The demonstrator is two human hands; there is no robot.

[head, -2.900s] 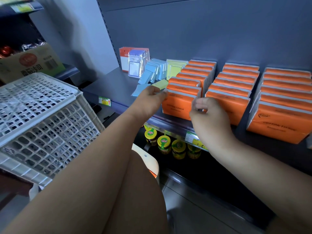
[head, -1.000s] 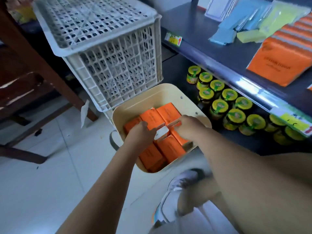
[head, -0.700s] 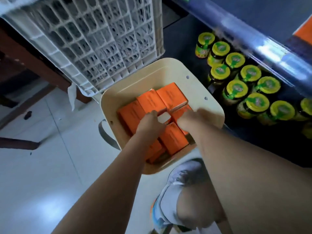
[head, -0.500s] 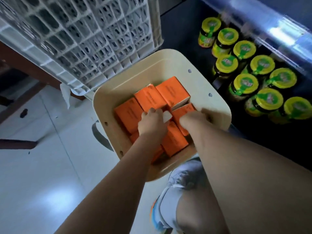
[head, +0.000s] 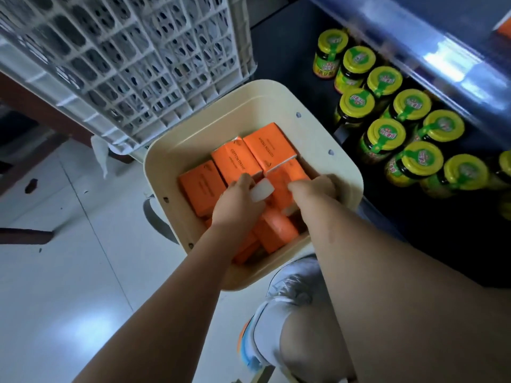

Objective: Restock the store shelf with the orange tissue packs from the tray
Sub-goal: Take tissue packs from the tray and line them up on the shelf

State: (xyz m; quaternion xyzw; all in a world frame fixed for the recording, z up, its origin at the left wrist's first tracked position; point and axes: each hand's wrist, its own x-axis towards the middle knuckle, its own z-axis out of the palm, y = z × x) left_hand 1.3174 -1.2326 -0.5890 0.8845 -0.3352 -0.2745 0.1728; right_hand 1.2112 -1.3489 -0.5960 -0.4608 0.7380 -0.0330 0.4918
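I observe both hands inside the cream tray (head: 279, 106) on the floor, among the orange tissue packs (head: 266, 145). My left hand (head: 237, 201) has its fingers curled around the white end of one pack; whether the grip is firm I cannot tell. My right hand (head: 312, 189) has fingers bent down against a tilted pack; closure not discernible. Yellow-lidded jars (head: 387, 134) stand on the lower shelf right of the tray. A white lattice crate (head: 132, 56) sits just behind it.
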